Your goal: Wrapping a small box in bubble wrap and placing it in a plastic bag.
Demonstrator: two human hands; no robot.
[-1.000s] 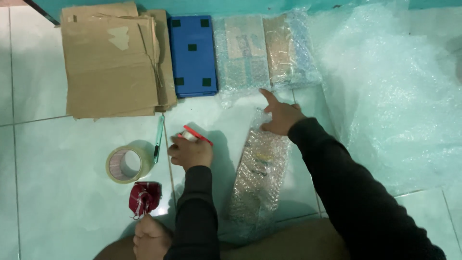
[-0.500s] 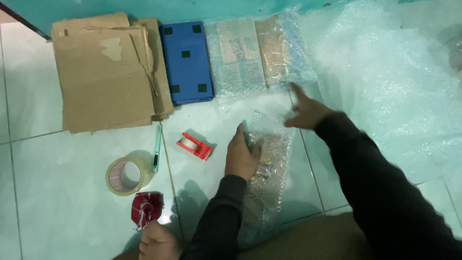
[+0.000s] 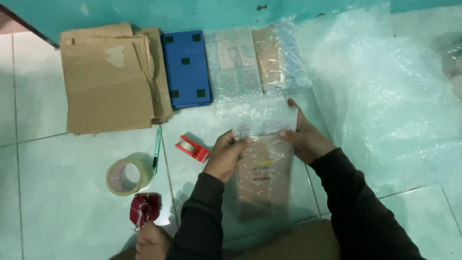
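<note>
Both hands pinch the upper flap of a flat brown parcel wrapped in clear bubble wrap, which lies on the pale green tiled floor in front of the person. The left hand closes finger and thumb on the flap's left edge; the right hand grips the right edge. The wrap looks soft, light and a little slippery (the parcel inside seems stiff), so the 2 edges are probably the best hold. A small red tape dispenser sits just beside the left hand.

My view is evenly bright, a little soft all over. Glare whitens the bubble wrap sheet (detail lost there), the tiled floor shines, and shadows stay short.
</note>
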